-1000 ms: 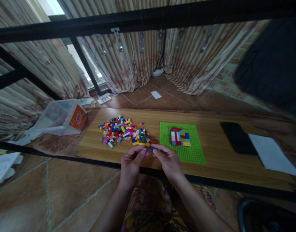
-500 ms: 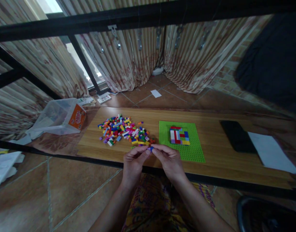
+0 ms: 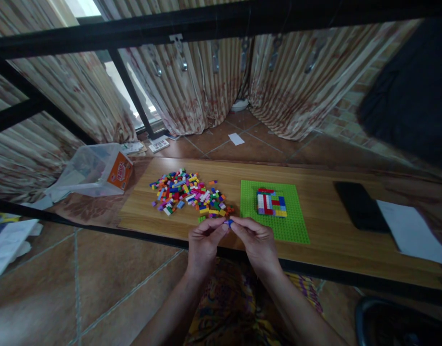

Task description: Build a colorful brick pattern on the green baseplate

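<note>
Between the fingertips of both hands is a small blue toy brick (image 3: 229, 222), mostly covered by the fingers. My left hand (image 3: 206, 240) pinches it from the left, and my right hand (image 3: 256, 240) pinches it from the right. Both hands are just above the near edge of the wooden board. Beyond them, to the left, lies a loose pile of colourful toy bricks (image 3: 188, 192). To the right, a green baseplate (image 3: 293, 226) carries a block of joined red, white, blue and yellow bricks (image 3: 271, 204).
A clear plastic box (image 3: 94, 178) with an orange label stands left of the wooden board (image 3: 325, 250). Toward the board's right end lie a dark flat slab (image 3: 359, 206) and a white sheet (image 3: 411, 230). A black metal bar (image 3: 213, 21) crosses above, before curtains.
The whole view has shifted slightly, so things appear a little farther right. Both hands keep their pinch on the blue brick, and the pile and baseplate look the same.
</note>
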### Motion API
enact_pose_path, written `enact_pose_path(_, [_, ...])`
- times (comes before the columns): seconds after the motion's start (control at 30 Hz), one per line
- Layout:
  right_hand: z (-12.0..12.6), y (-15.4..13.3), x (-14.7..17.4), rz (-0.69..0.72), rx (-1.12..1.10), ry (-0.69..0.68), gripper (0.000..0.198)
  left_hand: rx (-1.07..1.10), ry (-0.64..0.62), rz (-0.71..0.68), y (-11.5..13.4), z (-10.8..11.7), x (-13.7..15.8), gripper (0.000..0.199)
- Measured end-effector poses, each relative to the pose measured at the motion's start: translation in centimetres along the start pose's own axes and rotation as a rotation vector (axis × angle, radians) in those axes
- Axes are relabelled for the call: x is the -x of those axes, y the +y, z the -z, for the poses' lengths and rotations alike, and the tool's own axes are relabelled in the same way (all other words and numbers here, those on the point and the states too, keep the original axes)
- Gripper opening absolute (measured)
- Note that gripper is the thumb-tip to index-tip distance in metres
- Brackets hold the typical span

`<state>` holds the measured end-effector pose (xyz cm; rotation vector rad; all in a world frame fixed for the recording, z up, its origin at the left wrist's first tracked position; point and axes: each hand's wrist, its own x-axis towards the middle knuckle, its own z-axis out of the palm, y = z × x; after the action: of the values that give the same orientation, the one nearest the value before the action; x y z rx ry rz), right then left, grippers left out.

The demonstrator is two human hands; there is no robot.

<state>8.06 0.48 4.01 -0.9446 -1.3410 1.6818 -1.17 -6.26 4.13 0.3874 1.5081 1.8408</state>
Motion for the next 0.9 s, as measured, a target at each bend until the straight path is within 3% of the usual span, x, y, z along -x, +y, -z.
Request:
enact_pose_path(0.6, [-0.7,1.6,0.8,-0.037,-0.022,0.02,0.016,-0.074,0.081,-0.092,-1.0,0.1,0.6,0.013])
enact_pose_path(0.77, [-1.3,2.9,1.3,-0.118,-0.052,-0.109,0.022,-0.18,0.06,-0.095,-0.8,1.9,0.4,0.017])
enact_pose_path(0.9, [-0.7,4.0,1.6,-0.085,0.115,-0.127,0.022,-0.339,0.159,-0.134,-0.8,5.4,-1.6,0.023])
